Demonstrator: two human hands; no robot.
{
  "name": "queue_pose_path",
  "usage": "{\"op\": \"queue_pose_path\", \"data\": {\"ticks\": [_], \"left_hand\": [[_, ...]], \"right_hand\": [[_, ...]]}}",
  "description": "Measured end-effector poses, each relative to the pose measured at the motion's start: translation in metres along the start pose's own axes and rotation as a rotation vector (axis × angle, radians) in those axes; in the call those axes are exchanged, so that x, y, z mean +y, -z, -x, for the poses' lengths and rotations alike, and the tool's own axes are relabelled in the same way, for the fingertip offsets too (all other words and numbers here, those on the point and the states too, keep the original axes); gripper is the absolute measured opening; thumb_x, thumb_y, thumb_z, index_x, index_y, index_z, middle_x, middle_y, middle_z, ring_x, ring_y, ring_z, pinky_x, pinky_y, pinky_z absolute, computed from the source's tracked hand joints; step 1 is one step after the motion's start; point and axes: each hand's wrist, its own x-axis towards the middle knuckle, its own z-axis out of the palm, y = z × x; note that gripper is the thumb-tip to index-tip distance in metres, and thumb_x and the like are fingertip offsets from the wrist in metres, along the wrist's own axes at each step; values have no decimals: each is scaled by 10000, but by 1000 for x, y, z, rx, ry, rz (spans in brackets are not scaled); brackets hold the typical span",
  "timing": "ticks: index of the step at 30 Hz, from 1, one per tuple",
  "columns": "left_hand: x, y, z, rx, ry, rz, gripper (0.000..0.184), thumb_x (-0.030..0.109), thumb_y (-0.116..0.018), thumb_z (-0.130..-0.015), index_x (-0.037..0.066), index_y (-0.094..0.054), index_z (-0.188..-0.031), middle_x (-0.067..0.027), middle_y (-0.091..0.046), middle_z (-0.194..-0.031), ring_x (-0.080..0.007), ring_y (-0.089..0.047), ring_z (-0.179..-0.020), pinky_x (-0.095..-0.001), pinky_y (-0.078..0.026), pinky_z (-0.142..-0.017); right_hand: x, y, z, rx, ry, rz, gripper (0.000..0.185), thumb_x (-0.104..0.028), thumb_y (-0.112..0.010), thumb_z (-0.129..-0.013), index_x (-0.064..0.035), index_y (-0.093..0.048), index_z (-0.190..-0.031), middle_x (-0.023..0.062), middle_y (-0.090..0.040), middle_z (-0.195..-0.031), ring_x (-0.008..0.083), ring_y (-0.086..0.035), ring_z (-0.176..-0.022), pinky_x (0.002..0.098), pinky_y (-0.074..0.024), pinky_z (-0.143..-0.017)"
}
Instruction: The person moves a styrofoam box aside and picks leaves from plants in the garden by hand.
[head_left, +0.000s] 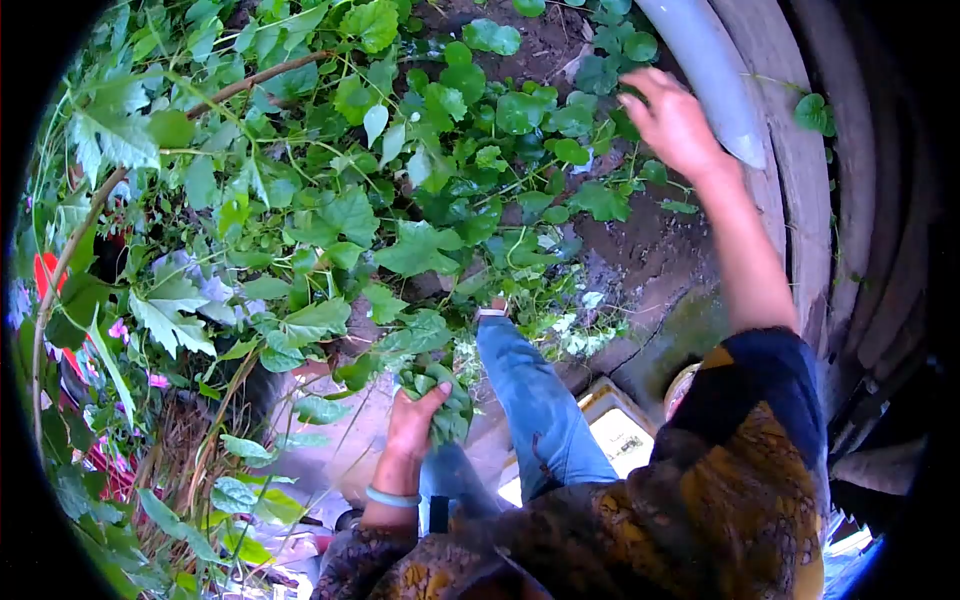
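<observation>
Left hand (410,425): one, fingers closed round a bunch of green leaves (452,400), held above the jeans (545,405); pale bracelet (393,496) at the wrist.

Right hand (675,125): one, half open, fingers loosely bent; nothing seen in its grasp. Fingertips beside round leaves (597,75) at the upper right edge of the soil (630,240), next to a grey pipe (705,80); whether they touch cannot be told.

Wooden boards (800,120): several, curved in view, along the soil's right edge.

Step in hand, by judgement: reaching among the growing leaves with one hand, keeping the bunch in the other.

Next move, by judgement: calls for the right fingers to pinch a stem cleanly, without loosening the left grip.
</observation>
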Motion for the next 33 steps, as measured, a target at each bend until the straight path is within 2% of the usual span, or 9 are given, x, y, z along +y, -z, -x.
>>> {"op": "queue_pose_path", "data": {"ticks": [5,9,15,18,21,25,28,31,33], "left_hand": [[0,-3,-2,-11,15,-12,312,82,-687,-775,41,-548,-1052,-34,-599,-888,-158,-605,-776,-296,-511,-692],[-5,0,-2,11,17,-50,357,95,-710,-760,43,-538,-1069,-30,-594,-904,-157,-602,-792,-293,-509,-708],[-6,-9,-1,28,14,-47,189,63,-648,-809,42,-588,-987,-27,-619,-849,-136,-601,-725,-272,-500,-653],[-3,-11,0,17,29,-51,186,62,-647,-810,42,-589,-985,-29,-619,-841,-137,-602,-717,-272,-499,-641],[-2,-10,-1,22,37,-51,185,63,-649,-809,45,-588,-983,-31,-620,-838,-138,-605,-714,-271,-500,-632],[-3,-8,-2,10,30,-30,185,60,-653,-807,48,-586,-980,-31,-621,-834,-138,-607,-707,-275,-504,-626],[-7,-2,-4,2,35,-16,206,60,-660,-800,51,-579,-989,-34,-621,-840,-147,-611,-718,-284,-510,-639],[-6,3,-4,-2,52,-8,248,62,-668,-787,53,-566,-1012,-42,-616,-861,-165,-618,-747,-300,-520,-673],[-5,3,-4,-1,68,12,254,58,-664,-785,50,-560,-1016,-46,-614,-872,-169,-618,-751,-302,-522,-676]], "right_hand": [[-62,-80,-64,68,-80,-343,257,-206,-482,-870,-39,-639,-985,165,-634,-1002,346,-630,-867,420,-488,-838],[-85,-160,-107,-345,-309,-355,265,-135,-483,-827,-46,-637,-1024,181,-633,-1031,320,-620,-948,403,-484,-874],[-197,-159,-43,-520,-309,-444,527,-27,-510,-812,-106,-440,-1328,144,-313,-1446,308,-422,-1256,382,-353,-1058],[-220,-172,-23,-367,-450,-578,435,-86,-405,-878,-56,-436,-1311,186,-315,-1433,315,-376,-1288,394,-322,-1080],[-213,-161,-15,-424,-338,-560,405,-97,-408,-886,-31,-445,-1283,190,-316,-1431,318,-359,-1299,386,-309,-1087],[-193,-154,-20,-282,-260,-632,296,-94,-491,-867,-10,-555,-1144,190,-519,-1241,343,-551,-1075,401,-422,-971],[-149,-154,-30,176,-357,-854,189,-78,-541,-842,-40,-651,-990,122,-665,-920,238,-635,-857,325,-492,-805],[-89,-157,-53,256,-701,-1280,171,-86,-502,-881,-19,-639,-959,81,-654,-905,169,-619,-787,321,-498,-688],[-61,-163,-66,2,-832,-1225,179,-125,-544,-869,9,-630,-953,113,-637,-909,194,-623,-800,350,-513,-643]]}}
